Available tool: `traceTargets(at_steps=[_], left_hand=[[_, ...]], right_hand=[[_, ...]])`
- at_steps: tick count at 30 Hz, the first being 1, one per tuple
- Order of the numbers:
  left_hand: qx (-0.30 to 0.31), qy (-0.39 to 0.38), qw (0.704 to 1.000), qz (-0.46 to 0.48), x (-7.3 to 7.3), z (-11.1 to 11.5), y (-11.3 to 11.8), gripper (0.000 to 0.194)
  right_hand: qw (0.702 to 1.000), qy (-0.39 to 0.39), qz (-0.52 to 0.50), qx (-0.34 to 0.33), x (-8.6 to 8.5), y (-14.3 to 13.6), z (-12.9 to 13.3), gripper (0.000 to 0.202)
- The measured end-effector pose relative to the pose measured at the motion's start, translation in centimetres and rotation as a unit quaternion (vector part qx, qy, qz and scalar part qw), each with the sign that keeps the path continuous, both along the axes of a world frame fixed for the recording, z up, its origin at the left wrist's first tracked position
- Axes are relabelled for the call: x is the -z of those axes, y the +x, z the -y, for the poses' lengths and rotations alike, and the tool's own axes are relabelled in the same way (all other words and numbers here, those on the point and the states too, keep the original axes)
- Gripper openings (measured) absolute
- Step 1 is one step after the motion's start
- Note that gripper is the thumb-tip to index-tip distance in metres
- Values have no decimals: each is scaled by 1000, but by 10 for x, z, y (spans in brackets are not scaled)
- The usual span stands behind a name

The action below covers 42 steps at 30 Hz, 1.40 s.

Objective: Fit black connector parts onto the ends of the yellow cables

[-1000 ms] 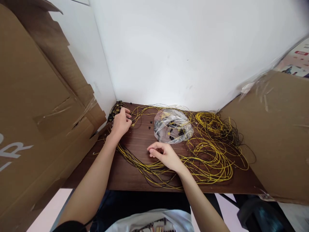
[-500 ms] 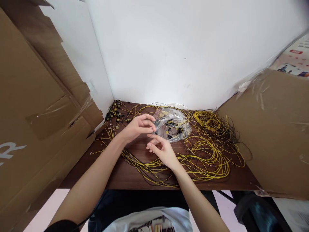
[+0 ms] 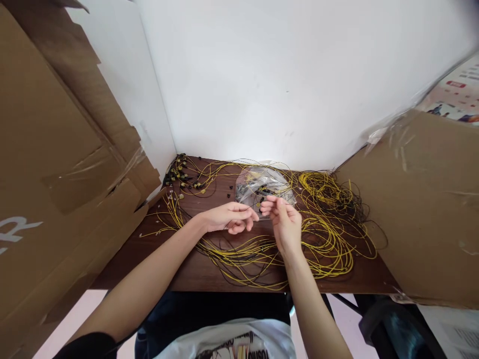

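Note:
Over the middle of the brown table, my left hand (image 3: 234,218) is closed in a pinch, thumb against the index finger, other fingers loosely curled. A thin black wire seems to run from it towards my right hand (image 3: 285,219), which also pinches with thumb and index finger, partly covering the front of a clear plastic bag (image 3: 243,188). Small black and yellow parts lie inside that bag. Just left of it sit two small black pieces (image 3: 230,191). Beneath both hands stretches a bundle of yellow and black wires (image 3: 239,254).
Coiled yellow wires (image 3: 322,184) are heaped at the right. Wires with black and yellow connectors (image 3: 181,172) gather in the far left corner, above wire ends with small pale tips (image 3: 170,197). Cardboard panels (image 3: 75,164) flank the table, and a white wall (image 3: 232,89) stands behind.
Both hands have moved right and changed pose; the left came nearer to me, and the right rose to the bag's front. The two small black pieces beside the bag are now uncovered.

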<state>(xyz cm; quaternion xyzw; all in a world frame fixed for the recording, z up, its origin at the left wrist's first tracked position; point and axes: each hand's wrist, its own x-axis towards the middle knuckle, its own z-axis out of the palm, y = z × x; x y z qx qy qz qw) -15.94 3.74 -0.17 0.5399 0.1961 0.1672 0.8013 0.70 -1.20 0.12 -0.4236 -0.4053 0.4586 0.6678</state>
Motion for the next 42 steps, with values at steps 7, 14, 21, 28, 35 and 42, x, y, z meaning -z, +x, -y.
traceTargets(at_steps=[7, 14, 21, 28, 35, 42], left_hand=[[62, -48, 997, 16, 6, 0, -2, 27], [47, -25, 998, -23, 6, 1, 0, 29], [45, -15, 999, -26, 6, 2, 2, 34], [57, 52, 996, -50, 5, 1, 1, 36], [127, 136, 981, -48, 5, 2, 0, 36], [156, 155, 974, -58, 4, 2, 1, 37]], right_hand=[[980, 72, -19, 183, -23, 48, -4, 35], [963, 136, 43, 228, -36, 63, 8, 34], [942, 34, 326, -66, -21, 23, 25, 27], [859, 57, 496, -111, -18, 18, 24, 18], [852, 106, 512, 5, -32, 36, 24, 17], [838, 154, 457, 255, -51, 71, 31, 13]])
